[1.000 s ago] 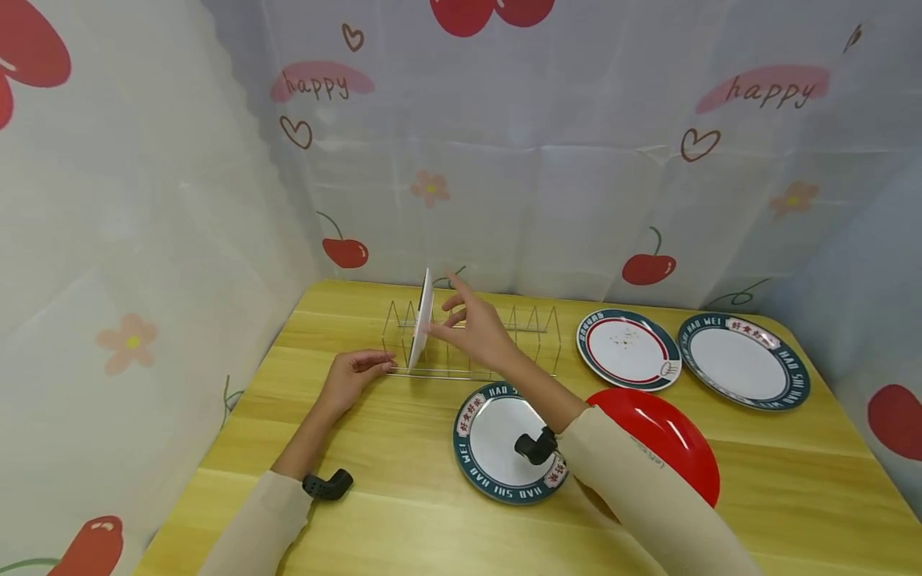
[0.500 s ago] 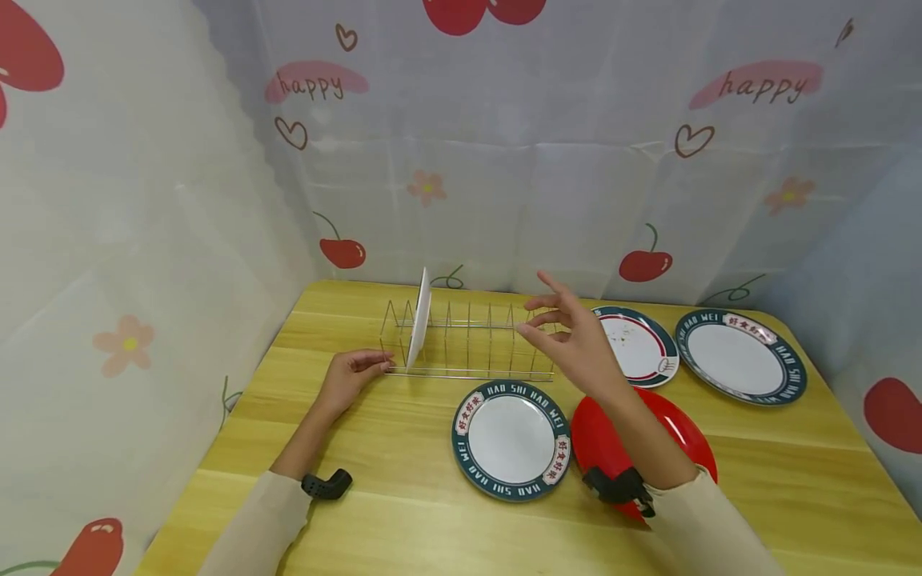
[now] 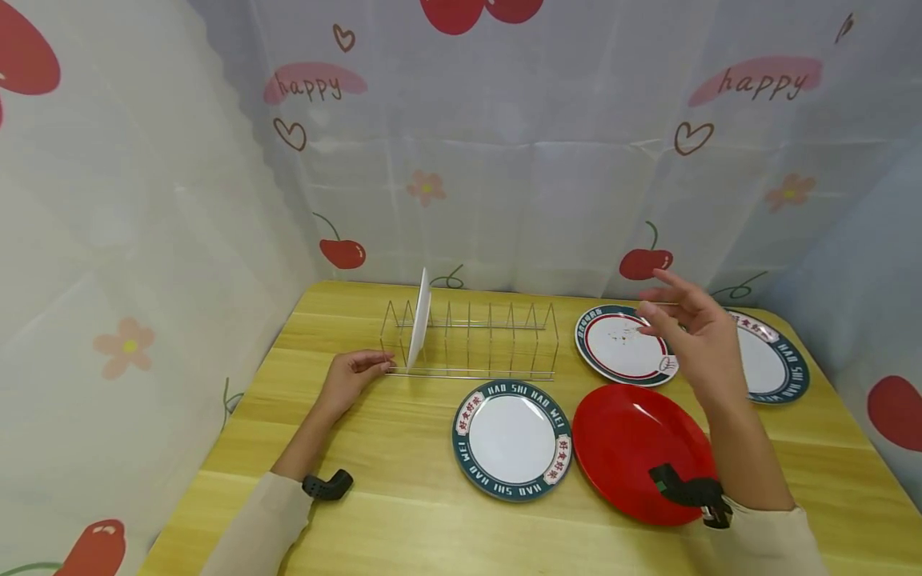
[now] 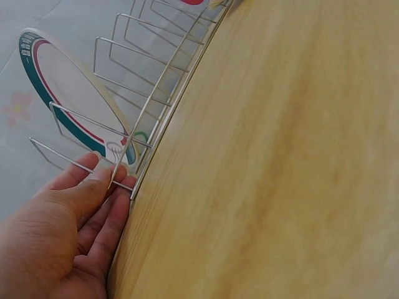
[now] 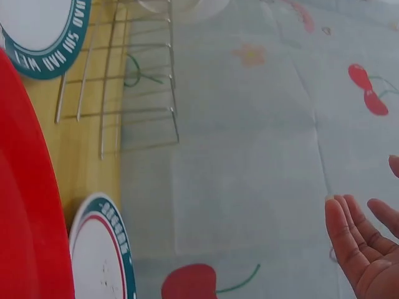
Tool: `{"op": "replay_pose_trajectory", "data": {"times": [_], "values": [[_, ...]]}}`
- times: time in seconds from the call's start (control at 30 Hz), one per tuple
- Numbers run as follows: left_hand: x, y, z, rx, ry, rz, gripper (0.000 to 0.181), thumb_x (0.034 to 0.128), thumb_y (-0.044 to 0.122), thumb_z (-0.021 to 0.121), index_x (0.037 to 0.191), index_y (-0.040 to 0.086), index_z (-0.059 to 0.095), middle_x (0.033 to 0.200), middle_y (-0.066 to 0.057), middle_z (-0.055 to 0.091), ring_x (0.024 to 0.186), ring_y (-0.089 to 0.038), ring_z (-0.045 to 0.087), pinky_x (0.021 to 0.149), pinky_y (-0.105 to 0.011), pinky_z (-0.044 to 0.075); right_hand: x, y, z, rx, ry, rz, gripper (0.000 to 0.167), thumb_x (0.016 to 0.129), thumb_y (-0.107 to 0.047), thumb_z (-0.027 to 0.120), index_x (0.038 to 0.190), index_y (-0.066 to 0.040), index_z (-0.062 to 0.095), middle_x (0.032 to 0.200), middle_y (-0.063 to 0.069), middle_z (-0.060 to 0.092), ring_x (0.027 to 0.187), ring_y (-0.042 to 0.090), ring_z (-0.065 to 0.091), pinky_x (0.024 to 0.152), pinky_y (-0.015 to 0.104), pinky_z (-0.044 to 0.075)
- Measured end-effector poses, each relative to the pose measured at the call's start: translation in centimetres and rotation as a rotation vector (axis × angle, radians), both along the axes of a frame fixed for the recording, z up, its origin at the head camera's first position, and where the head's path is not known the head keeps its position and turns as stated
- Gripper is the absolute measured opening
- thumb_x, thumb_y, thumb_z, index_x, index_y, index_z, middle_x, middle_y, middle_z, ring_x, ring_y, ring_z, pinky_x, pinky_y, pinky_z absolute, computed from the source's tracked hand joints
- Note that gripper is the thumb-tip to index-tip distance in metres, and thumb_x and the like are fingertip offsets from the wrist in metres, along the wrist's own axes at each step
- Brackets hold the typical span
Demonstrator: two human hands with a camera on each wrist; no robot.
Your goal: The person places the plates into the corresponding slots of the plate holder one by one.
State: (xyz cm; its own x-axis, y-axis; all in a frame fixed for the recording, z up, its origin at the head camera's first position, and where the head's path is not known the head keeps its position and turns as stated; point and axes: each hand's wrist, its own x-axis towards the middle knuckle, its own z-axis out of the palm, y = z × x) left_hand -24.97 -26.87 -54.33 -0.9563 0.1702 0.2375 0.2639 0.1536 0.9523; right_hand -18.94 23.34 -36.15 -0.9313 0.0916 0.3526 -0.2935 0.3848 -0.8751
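A wire dish rack (image 3: 471,374) stands at the back of the table, with one white plate (image 3: 419,320) upright near its left end. My left hand (image 3: 348,382) pinches the rack's front left corner. In the left wrist view, the thumb and fingers of that hand (image 4: 68,218) close on the end wire, and the standing plate (image 4: 78,99) shows a teal rim with a red ring. Raised over the right side, my right hand (image 3: 695,340) holds nothing. Its fingers are loosely bent, near the small red-ringed plate (image 3: 612,352) and partly covering the larger teal-rimmed plate (image 3: 774,360).
In front of the rack lies a teal-rimmed plate (image 3: 511,440). A red plate (image 3: 627,456) sits just right of it, partly under the right forearm. A patterned cloth (image 3: 490,200) hangs along the table's back edge.
My right hand has left the upright plate in the rack and swung right, over the plates lying there. The left hand has stayed at the rack's corner.
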Motion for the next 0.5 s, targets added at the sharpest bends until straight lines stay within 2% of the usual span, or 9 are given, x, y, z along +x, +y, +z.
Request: {"op": "replay_pose_trajectory", "data": {"times": [0.03,0.1,0.27,0.3,0.37,0.5], "values": [[0.0,0.0,0.0,-0.004,0.002,0.001,0.022,0.0941,0.004,0.071,0.114,-0.005,0.074,0.106,-0.02,0.075,0.094,-0.015,0.075,0.084,-0.024,0.061,-0.1,0.8,0.0,-0.01,0.001,-0.03,0.05,0.1,-0.022,0.066,0.149,-0.024,0.054,0.118,-0.006,0.068,0.101,0.007,0.068,0.078,0.014,0.058],[-0.1,0.1,0.0,-0.011,0.007,0.004,0.022,0.0941,0.004,0.071,0.114,-0.006,0.074,0.106,-0.02,0.075,0.093,-0.015,0.075,0.083,-0.023,0.061,-0.2,2.4,0.1,-0.094,0.009,-0.06,0.048,0.099,-0.02,0.068,0.146,-0.019,0.058,0.115,-0.007,0.069,0.098,0.005,0.068,0.076,0.014,0.058],[-0.1,0.3,0.0,-0.014,0.012,0.015,0.021,0.0934,0.003,0.072,0.113,-0.007,0.074,0.105,-0.02,0.075,0.093,-0.015,0.075,0.082,-0.022,0.061,-0.4,5.9,-0.1,-0.409,0.044,-0.029,0.044,0.096,-0.009,0.071,0.138,-0.003,0.062,0.111,0.002,0.071,0.092,0.01,0.071,0.072,0.019,0.06],[-0.1,0.3,0.0,-0.014,0.012,0.014,0.022,0.0934,0.003,0.072,0.113,-0.007,0.074,0.106,-0.021,0.075,0.093,-0.016,0.075,0.082,-0.022,0.061,-0.4,6.5,-0.2,-0.443,0.048,-0.031,0.043,0.095,-0.008,0.071,0.137,-0.002,0.063,0.11,0.002,0.071,0.091,0.01,0.071,0.071,0.019,0.06],[-0.2,0.3,0.1,-0.012,0.007,0.017,0.021,0.0931,0.003,0.073,0.112,-0.006,0.075,0.106,-0.021,0.075,0.093,-0.016,0.075,0.082,-0.023,0.061,-0.5,7.6,-0.4,-0.482,0.039,-0.043,0.043,0.095,-0.008,0.072,0.137,-0.002,0.063,0.109,0.002,0.071,0.091,0.01,0.072,0.07,0.019,0.06],[-0.1,0.1,0.4,-0.016,-0.005,0.018,0.021,0.0933,0.005,0.073,0.112,-0.005,0.075,0.106,-0.022,0.074,0.094,-0.017,0.075,0.083,-0.024,0.061,-0.7,9.4,-1.0,-0.479,0.028,-0.066,0.042,0.096,-0.008,0.071,0.137,-0.003,0.063,0.108,0.0,0.072,0.089,0.009,0.072,0.07,0.017,0.06]]}}
